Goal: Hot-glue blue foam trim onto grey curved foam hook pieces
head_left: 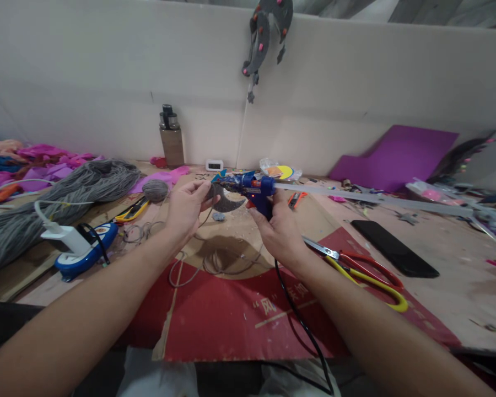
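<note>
Above the cardboard (209, 331), my left hand (188, 204) pinches a gray crescent (231, 206), probably to steady it. My right hand (281, 227) wraps a blue glue gun (263, 202), apparently to aim it there.

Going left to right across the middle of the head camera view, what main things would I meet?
Blue power strip, yellow utility knife, grey yarn ball, left hand, blue glue gun, right hand, black phone.

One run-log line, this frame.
left grip: holding grey crescent | right grip: holding glue gun, pointed toward left grip | scissors: beside right forearm
</note>
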Demonstrator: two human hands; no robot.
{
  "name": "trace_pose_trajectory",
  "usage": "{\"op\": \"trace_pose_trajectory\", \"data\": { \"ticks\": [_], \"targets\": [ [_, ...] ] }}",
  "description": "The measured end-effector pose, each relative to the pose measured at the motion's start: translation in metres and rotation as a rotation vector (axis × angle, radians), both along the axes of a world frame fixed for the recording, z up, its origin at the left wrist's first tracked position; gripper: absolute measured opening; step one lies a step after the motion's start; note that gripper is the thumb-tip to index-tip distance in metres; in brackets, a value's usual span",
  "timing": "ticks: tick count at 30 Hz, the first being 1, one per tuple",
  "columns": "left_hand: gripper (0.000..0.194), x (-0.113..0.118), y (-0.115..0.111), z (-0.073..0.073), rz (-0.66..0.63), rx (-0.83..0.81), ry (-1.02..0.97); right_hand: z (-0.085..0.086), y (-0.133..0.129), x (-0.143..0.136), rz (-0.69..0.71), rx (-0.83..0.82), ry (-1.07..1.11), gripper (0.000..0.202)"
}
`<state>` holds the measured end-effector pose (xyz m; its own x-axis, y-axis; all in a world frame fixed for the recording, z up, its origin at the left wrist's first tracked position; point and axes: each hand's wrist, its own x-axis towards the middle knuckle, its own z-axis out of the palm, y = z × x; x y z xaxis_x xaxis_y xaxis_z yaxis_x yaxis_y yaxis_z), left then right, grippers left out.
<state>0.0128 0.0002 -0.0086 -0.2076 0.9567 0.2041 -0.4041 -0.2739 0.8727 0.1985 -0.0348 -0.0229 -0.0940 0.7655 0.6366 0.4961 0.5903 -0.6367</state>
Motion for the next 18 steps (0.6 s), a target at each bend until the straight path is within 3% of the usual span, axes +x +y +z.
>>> {"op": "trace_pose_trajectory", "data": {
  "ticks": [18],
  "targets": [
    [0.015,0.0003,0.0003,-0.0009,-0.015,0.019,-0.006,0.0023,-0.0004,0.001,-0.022,0.0,0.034,0.036]
  ]
}}
